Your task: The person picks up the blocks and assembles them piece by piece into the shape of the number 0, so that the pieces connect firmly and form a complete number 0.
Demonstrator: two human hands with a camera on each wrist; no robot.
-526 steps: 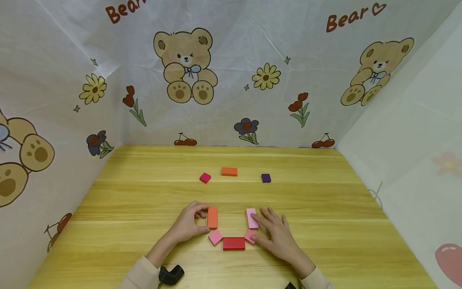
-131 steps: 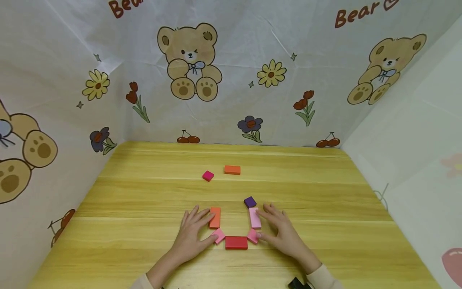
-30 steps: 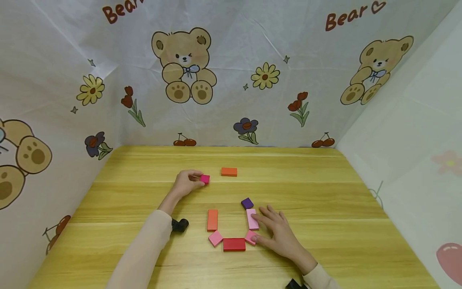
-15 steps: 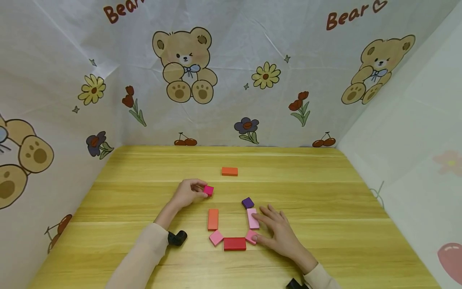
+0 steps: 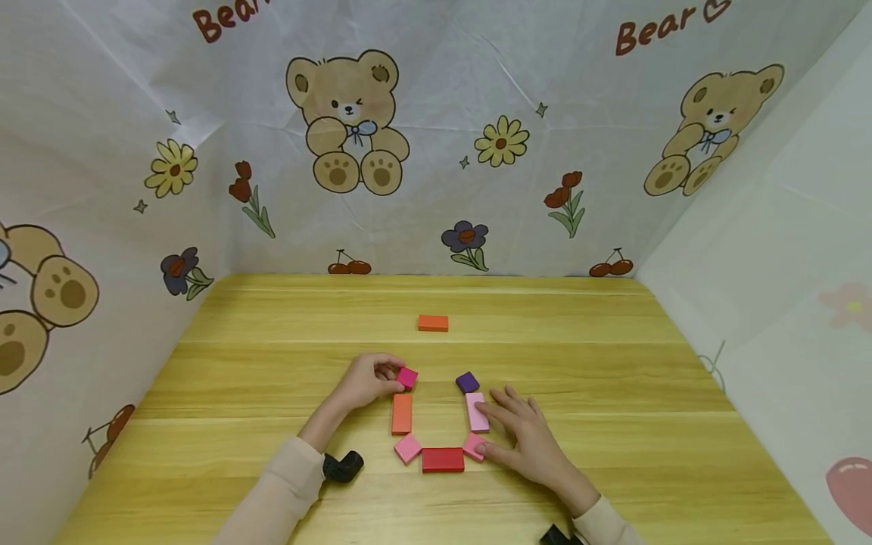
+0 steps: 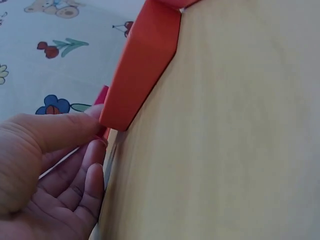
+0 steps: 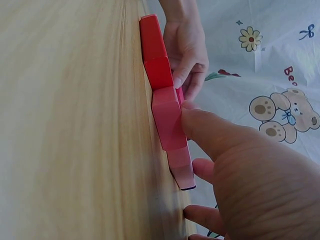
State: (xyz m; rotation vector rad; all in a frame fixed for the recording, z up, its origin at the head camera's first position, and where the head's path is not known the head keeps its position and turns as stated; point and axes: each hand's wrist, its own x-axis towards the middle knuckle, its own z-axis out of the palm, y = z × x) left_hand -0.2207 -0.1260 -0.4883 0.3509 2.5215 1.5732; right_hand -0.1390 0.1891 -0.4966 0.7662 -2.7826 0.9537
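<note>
My left hand (image 5: 368, 381) pinches a small magenta block (image 5: 407, 377) between thumb and fingers, right at the far end of a long orange block (image 5: 402, 415). In the left wrist view the orange block's near end partly hides the magenta one. My right hand (image 5: 527, 435) rests with relaxed fingers on a long light-pink block (image 5: 478, 424), its thumb touching a small pink block (image 5: 471, 444). A red block (image 5: 443, 460) lies crosswise at the front, between that pink block and another small pink block (image 5: 408, 449). A small purple block (image 5: 467, 382) sits turned at the light-pink block's far end.
A loose orange block (image 5: 433, 323) lies farther back on the wooden table (image 5: 579, 325). Cloth walls (image 5: 436, 91) printed with bears and flowers stand behind and at the sides. Black wrist devices (image 5: 344, 467) show at both cuffs.
The purple block came from the back right to the light-pink block's end earlier. Over the last second my left hand carried the magenta block nearer, to the orange block's far end; the right hand stayed.
</note>
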